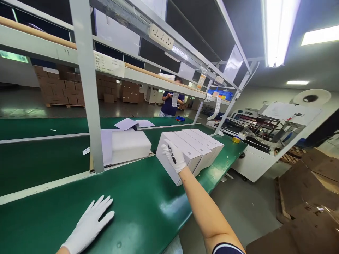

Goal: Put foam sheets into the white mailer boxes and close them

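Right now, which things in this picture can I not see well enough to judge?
Head view:
Marker: partly covered by right hand fingers.
Rail sheet: writing too small.
Person behind: lower body hidden by the table.
Left hand: wrist cut by bottom edge.

Long green workbench [137,211], grey metal frame post [87,106] carrying a socket strip [161,36], bright ceiling tube lights [278,31], glossy grey floor [243,204], stacked brown cartons [60,86] by the far wall, white machine [254,164] on the right, flattened cardboard [304,190] lying on the floor near it
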Demonstrator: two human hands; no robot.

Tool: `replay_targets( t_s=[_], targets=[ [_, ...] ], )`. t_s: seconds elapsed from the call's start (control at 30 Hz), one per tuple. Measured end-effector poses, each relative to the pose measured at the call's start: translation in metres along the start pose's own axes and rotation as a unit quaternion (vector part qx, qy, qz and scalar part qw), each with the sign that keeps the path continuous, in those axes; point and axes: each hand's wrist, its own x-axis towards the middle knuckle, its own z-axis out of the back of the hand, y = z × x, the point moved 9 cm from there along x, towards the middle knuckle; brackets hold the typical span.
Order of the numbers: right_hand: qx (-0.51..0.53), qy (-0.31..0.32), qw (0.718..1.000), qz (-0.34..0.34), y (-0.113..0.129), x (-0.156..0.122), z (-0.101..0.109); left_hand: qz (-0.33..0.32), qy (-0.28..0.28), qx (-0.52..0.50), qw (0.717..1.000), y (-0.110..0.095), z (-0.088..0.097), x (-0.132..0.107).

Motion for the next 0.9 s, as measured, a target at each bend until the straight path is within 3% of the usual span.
replay_targets(
  t_s=[0.1,0.2,0.3,0.4,0.53,0.67,0.77,0.9],
  targets=[
    [-0.051,0.062,0.996,0.038,0.024,0.026,-0.068,0.012,0.008,0.002,1.000,-0.003,0.007,0.001],
    [-0.086,0.113,0.988,0.060,0.040,0.055,-0.122,0.025,0.014,-0.020,0.999,-0.006,0.014,0.001],
    [-0.127,0.167,0.975,0.070,0.043,0.075,-0.159,0.027,0.011,-0.040,0.999,-0.006,0.019,0.000],
    [-0.168,0.217,0.961,0.036,0.029,0.086,-0.180,0.007,-0.007,-0.058,0.998,-0.008,0.020,0.002],
    [-0.196,0.264,0.944,0.001,0.009,0.094,-0.190,0.014,0.001,-0.054,0.998,-0.006,0.017,0.005],
    [-0.201,0.256,0.946,-0.007,0.005,0.101,-0.188,0.021,0.008,-0.050,0.998,-0.006,0.018,0.006],
    [-0.190,0.210,0.959,-0.019,0.011,0.102,-0.177,0.016,0.003,-0.057,0.998,-0.007,0.021,0.007],
    [-0.146,0.102,0.984,-0.028,0.032,0.085,-0.146,0.007,-0.025,-0.053,0.998,-0.008,0.031,0.006]
  ],
)
